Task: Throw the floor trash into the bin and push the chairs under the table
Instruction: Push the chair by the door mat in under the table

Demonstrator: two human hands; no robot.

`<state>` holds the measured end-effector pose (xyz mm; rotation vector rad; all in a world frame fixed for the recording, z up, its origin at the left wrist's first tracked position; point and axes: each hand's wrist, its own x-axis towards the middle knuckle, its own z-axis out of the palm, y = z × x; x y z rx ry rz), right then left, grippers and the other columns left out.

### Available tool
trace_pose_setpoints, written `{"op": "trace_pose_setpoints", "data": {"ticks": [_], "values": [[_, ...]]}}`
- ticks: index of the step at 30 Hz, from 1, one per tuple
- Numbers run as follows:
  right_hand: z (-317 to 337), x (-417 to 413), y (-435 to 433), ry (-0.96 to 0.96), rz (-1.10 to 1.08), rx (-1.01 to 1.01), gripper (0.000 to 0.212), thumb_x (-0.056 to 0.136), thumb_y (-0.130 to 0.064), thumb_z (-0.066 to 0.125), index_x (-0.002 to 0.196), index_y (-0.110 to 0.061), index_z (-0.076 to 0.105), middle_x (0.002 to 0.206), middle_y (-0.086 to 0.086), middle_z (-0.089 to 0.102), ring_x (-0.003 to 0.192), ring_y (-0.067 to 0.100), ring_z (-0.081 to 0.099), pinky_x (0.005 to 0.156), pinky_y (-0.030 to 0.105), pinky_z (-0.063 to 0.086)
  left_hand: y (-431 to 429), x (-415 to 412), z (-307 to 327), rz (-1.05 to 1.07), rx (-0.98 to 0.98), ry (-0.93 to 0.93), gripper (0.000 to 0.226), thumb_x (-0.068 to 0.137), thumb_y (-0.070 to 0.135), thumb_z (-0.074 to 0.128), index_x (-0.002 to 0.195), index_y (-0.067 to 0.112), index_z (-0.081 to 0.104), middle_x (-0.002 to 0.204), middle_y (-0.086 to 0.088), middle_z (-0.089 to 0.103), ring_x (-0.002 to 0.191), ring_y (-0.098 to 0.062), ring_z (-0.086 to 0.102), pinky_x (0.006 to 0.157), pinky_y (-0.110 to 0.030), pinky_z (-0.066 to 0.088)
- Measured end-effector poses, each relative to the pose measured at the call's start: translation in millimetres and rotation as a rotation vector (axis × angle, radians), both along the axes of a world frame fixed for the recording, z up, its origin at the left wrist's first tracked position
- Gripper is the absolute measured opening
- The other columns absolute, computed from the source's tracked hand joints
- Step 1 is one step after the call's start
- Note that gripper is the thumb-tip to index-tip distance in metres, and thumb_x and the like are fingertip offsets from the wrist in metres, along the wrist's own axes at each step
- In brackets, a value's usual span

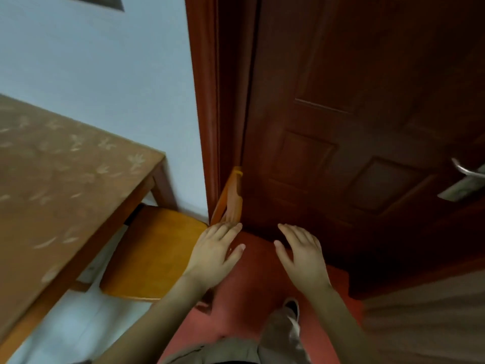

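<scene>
An orange wooden chair (154, 253) stands partly under the brown table (60, 185), its seat sticking out toward me and its backrest (231, 195) rising by the door frame. My left hand (215, 253) hovers at the chair's back edge, fingers apart, holding nothing. Whether it touches the chair I cannot tell. My right hand (301, 253) floats to the right over the red floor, palm down and fingers spread. No trash or bin shows.
A dark red-brown door (354, 127) with a metal handle (464, 177) fills the right side, close ahead. A pale wall (105, 74) stands behind the table. My shoe (291, 308) rests on the red floor (252, 290); pale tiles (73, 324) lie under the table.
</scene>
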<state>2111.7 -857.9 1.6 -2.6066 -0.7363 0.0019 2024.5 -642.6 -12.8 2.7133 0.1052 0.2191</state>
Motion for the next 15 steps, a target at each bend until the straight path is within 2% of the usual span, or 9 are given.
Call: {"op": "trace_pose_setpoints", "data": {"ticks": [9,15], "values": [[-12,159,63,0.036,0.535,-0.001,0.044,0.098,-0.039,0.05,0.138,-0.02,0.053,0.139,-0.001,0.055,0.133,0.018,0.044,0.111,0.037,0.028,-6,62,-16,0.529,-0.008,0.03,0.055,0.097,0.055,0.033,0.143,0.027,0.04,0.141,0.007,0.048,0.131,-0.013,0.038,0.107,-0.031,0.03],[-7,207,104,0.028,0.912,0.054,0.051,0.096,-0.044,0.039,0.134,-0.014,0.057,0.135,0.002,0.058,0.13,0.02,0.048,0.109,0.039,0.032,-33,78,-16,0.84,-0.021,0.023,0.056,0.097,0.055,0.035,0.143,0.024,0.041,0.139,0.005,0.05,0.129,-0.014,0.041,0.105,-0.032,0.034]]}}
